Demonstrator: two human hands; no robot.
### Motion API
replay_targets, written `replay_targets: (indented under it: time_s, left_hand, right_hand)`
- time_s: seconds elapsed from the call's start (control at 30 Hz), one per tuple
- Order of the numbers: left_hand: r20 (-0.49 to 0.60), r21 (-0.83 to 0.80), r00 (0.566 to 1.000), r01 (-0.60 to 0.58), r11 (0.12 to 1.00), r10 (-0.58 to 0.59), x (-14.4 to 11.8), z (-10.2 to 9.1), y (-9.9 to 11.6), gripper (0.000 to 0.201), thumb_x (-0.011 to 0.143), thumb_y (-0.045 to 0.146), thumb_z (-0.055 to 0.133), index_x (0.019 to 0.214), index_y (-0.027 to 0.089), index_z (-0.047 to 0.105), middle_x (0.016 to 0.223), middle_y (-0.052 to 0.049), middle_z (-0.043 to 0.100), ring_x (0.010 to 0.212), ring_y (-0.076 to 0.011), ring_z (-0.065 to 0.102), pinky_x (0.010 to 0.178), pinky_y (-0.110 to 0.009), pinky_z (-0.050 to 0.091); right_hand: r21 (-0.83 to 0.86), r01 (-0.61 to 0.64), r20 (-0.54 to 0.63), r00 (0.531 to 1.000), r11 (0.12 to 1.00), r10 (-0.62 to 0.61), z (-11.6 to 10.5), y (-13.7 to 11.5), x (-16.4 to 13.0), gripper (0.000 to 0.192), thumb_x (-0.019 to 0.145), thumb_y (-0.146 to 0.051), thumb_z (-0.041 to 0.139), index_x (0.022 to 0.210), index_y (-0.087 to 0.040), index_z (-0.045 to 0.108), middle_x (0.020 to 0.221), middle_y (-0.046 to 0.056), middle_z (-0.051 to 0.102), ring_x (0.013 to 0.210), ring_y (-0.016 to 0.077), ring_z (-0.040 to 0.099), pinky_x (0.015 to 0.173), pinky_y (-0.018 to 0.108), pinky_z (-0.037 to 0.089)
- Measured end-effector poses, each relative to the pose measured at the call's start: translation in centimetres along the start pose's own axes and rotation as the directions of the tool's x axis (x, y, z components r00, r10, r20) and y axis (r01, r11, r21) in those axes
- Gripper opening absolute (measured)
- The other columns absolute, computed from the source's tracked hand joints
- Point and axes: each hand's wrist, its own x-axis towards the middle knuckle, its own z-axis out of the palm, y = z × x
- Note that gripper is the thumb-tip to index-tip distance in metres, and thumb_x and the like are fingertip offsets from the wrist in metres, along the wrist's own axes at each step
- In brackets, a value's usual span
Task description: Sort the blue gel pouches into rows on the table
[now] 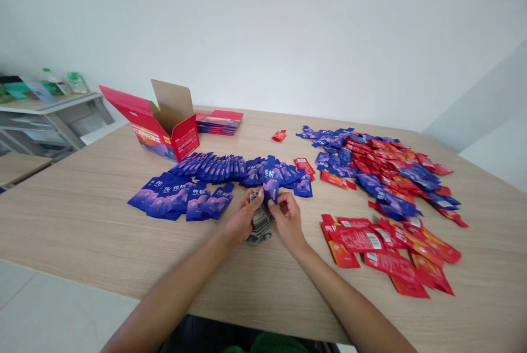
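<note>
Near the table's front middle, my left hand (244, 217) is closed around a grey-and-black patterned bundle (260, 222), whose kind I cannot make out. My right hand (287, 216) pinches the lower edge of a blue-purple pouch (270, 177) that stands upright above the bundle. Just beyond my hands, a fanned row of blue pouches (222, 168) lies across the table. More blue pouches (181, 194) overlap to the left of my left hand. Red pouches (382, 248) are spread in a loose pile to the right of my right hand.
An open red carton (187, 136) stands at the back left, flaps up. Behind it lies a stack of flat red boxes (222, 121). A large mixed heap of red and blue pouches (387, 161) covers the right. One red pouch (279, 135) lies alone near the back.
</note>
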Motion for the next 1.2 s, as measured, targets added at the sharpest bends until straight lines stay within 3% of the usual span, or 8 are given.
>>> replay_targets:
  time_s: [0.13,0.3,0.4,0.57,0.73,0.87,1.07,1.2]
  left_hand:
    - [0.079,0.209,0.995,-0.075,0.975,0.059,-0.1,-0.5,0.0,0.045,0.073,0.055,0.078,0.1,0.023,0.06,0.111,-0.003,0.068,0.103,-0.0193,0.065,0.093,-0.03,0.052]
    - [0.158,0.364,0.974,-0.213,0.907,0.165,0.2,-1.1,0.0,0.051,0.092,0.069,0.043,0.09,0.021,0.061,0.13,-0.008,0.063,0.122,-0.0242,0.057,0.105,-0.036,0.046]
    - [0.182,0.483,0.955,-0.294,0.825,0.233,0.3,-0.9,-0.1,0.043,0.088,0.058,0.057,0.107,0.02,0.06,0.133,-0.012,0.059,0.117,-0.0247,0.059,0.103,-0.038,0.047]
    - [0.203,0.708,0.929,-0.358,0.608,0.309,0.3,-0.8,-0.8,0.079,0.073,0.038,0.075,0.142,0.017,0.042,0.149,-0.018,0.045,0.14,-0.0302,0.041,0.116,-0.045,0.033]
    - [0.164,0.799,0.945,-0.295,0.523,0.282,0.4,-0.6,-1.0,0.053,0.074,0.029,0.073,0.124,0.02,0.06,0.13,-0.012,0.064,0.122,-0.0278,0.058,0.109,-0.043,0.042]
    - [0.185,0.803,0.921,-0.342,0.487,0.343,0.3,-0.2,-1.0,0.045,0.076,0.025,0.073,0.119,0.021,0.061,0.114,-0.007,0.07,0.105,-0.0235,0.064,0.097,-0.038,0.049]
    - [0.292,0.776,0.888,-0.436,0.455,0.354,0.5,-0.1,0.0,0.042,0.075,0.021,0.074,0.117,0.021,0.066,0.113,-0.006,0.073,0.103,-0.0215,0.065,0.093,-0.033,0.05]
    - [0.276,0.743,0.904,-0.416,0.525,0.325,0.5,-0.2,0.8,0.045,0.076,0.027,0.076,0.12,0.019,0.068,0.107,-0.005,0.075,0.093,-0.0208,0.067,0.086,-0.032,0.052]
  right_hand:
    - [0.026,-0.023,0.02,1.0,0.999,0.022,1.4,0.4,-1.4,0.029,0.078,-0.038,0.074,0.074,-0.025,0.049,0.071,-0.005,0.049,0.067,0.0151,0.046,0.064,0.027,0.042]
    - [0.271,-0.124,0.024,0.992,0.955,0.122,1.2,0.7,-0.5,0.039,0.07,-0.038,0.081,0.102,-0.026,0.062,0.1,0.0,0.069,0.095,0.0205,0.063,0.087,0.033,0.051]
    - [0.334,-0.187,0.07,0.982,0.924,0.174,0.8,0.4,0.2,0.036,0.081,-0.053,0.072,0.104,-0.025,0.067,0.102,0.002,0.073,0.101,0.0224,0.066,0.091,0.036,0.052]
    - [0.404,-0.275,0.044,0.958,0.872,0.282,1.2,0.3,0.0,0.045,0.081,-0.065,0.069,0.1,-0.025,0.069,0.094,0.001,0.074,0.087,0.0206,0.068,0.074,0.031,0.057]
    - [0.525,-0.334,0.029,0.926,0.783,0.376,1.4,0.6,0.1,0.042,0.076,-0.064,0.075,0.088,-0.024,0.07,0.087,0.0,0.074,0.069,0.0152,0.064,0.054,0.024,0.052]
    - [0.582,-0.347,0.023,0.911,0.735,0.412,0.9,0.5,0.6,0.046,0.072,-0.064,0.08,0.088,-0.022,0.071,0.085,0.001,0.074,0.063,0.0123,0.061,0.043,0.019,0.043]
    - [0.659,-0.405,0.147,0.896,0.634,0.42,0.0,-0.2,1.4,0.044,0.071,-0.058,0.084,0.085,-0.019,0.07,0.077,0.0,0.073,0.06,0.0113,0.061,0.045,0.018,0.048]
    - [0.674,-0.401,0.193,0.907,0.621,0.375,-0.1,-0.6,1.6,0.043,0.073,-0.054,0.085,0.091,-0.017,0.073,0.083,0.002,0.076,0.068,0.0127,0.065,0.048,0.017,0.051]
